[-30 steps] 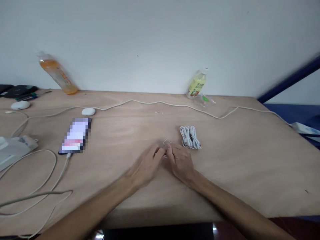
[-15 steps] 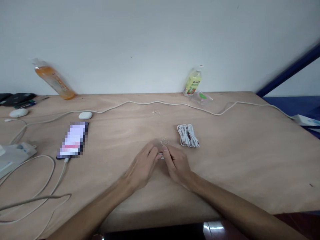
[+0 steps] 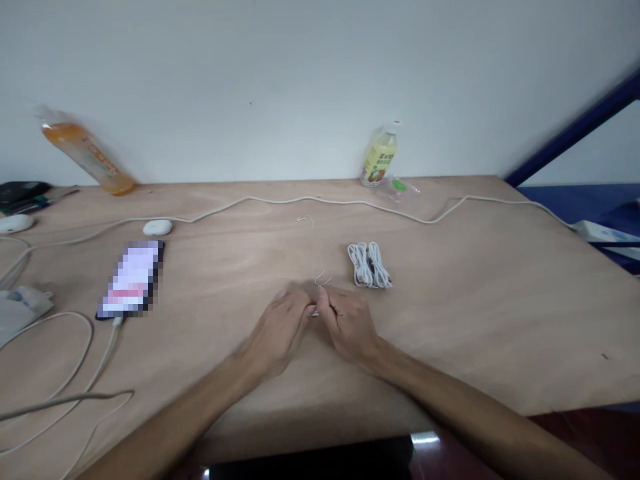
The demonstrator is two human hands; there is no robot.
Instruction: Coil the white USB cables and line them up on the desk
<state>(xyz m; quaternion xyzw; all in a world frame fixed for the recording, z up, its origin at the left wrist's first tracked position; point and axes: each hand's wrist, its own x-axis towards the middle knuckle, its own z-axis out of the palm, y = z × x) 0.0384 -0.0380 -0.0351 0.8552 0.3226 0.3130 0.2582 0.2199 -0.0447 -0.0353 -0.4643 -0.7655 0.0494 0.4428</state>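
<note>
My left hand [image 3: 278,331] and my right hand [image 3: 348,324] rest on the wooden table [image 3: 450,320], fingertips meeting in the middle. Both are closed in a pinch on a small white object between them, with a thin wire tie [image 3: 321,279] sticking up just beyond the fingers. What the object is stays mostly hidden by the fingers. A coiled bundle of white cable [image 3: 369,265] lies just to the right and beyond my right hand, untouched.
A phone [image 3: 131,279] on a charging cable [image 3: 75,360] lies to the left. A long white cord [image 3: 280,200] crosses the table's back. An orange bottle [image 3: 84,151] leans on the wall; a yellow-green bottle [image 3: 379,156] stands at the back. A white earbud case [image 3: 157,227] sits near the phone.
The view has drifted slightly, so everything sits a little further left and higher. My hands stay together in the same pinch at the table's middle.
</note>
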